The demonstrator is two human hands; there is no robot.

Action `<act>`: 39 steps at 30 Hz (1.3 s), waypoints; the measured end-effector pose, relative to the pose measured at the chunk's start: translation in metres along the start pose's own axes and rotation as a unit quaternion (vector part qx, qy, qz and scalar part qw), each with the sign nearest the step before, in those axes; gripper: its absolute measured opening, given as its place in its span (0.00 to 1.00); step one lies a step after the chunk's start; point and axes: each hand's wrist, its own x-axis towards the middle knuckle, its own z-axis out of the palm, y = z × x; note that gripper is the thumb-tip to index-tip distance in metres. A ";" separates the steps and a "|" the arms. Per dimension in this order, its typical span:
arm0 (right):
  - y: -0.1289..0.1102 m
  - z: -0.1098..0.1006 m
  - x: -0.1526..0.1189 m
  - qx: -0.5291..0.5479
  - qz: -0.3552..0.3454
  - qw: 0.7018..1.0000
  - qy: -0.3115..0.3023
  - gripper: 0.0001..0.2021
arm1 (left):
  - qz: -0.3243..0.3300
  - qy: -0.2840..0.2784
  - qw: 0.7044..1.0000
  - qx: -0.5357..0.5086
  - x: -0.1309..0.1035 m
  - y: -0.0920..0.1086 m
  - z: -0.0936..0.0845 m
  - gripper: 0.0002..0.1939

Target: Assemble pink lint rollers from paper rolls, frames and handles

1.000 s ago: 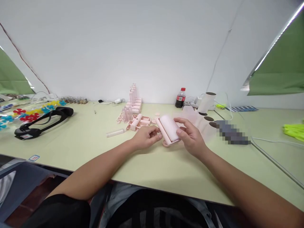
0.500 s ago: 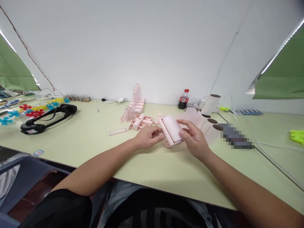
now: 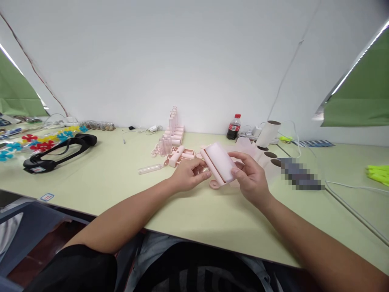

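Observation:
My right hand (image 3: 249, 175) grips a pink roller-like part (image 3: 219, 163) by its right end, tilted above the table. Just left of it is my left hand (image 3: 192, 174), fingers curled together; what they hold, if anything, is hard to make out. A round pink ring (image 3: 214, 184) lies beneath the held part. Beyond my left hand are pink frame pieces (image 3: 179, 155), and a clear tube (image 3: 150, 168) rests to their left. Several clear cylinders (image 3: 165, 145) stand behind, near small pink pieces (image 3: 155, 151).
A cola bottle (image 3: 234, 127) stands by the wall, with cardboard tubes (image 3: 268, 134) to its right. A black headset (image 3: 60, 153) and colourful flower shapes (image 3: 45, 145) lie left. Cables (image 3: 358, 186) cross the right side.
The pink part in my right hand has turned slightly, showing more of its broad pale face. My left hand stays nearly in place. The whole view has shifted a little.

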 end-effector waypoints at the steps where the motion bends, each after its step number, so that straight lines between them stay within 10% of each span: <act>1: 0.000 0.000 0.000 -0.001 -0.007 1.000 0.008 0.16 | 0.002 0.001 1.000 -0.005 0.000 0.000 0.000 0.15; 12: -0.011 -0.002 0.003 -0.057 -0.081 0.990 0.105 0.14 | 0.006 0.005 1.000 -0.022 0.002 0.005 0.000 0.16; 30: 0.004 0.000 0.005 -0.040 0.034 0.998 -0.037 0.17 | 0.011 -0.007 0.998 0.066 -0.004 -0.006 -0.001 0.14; 39: 0.004 0.015 -0.008 0.060 0.032 0.997 -0.038 0.40 | 0.029 0.137 0.990 0.022 -0.001 0.010 0.002 0.18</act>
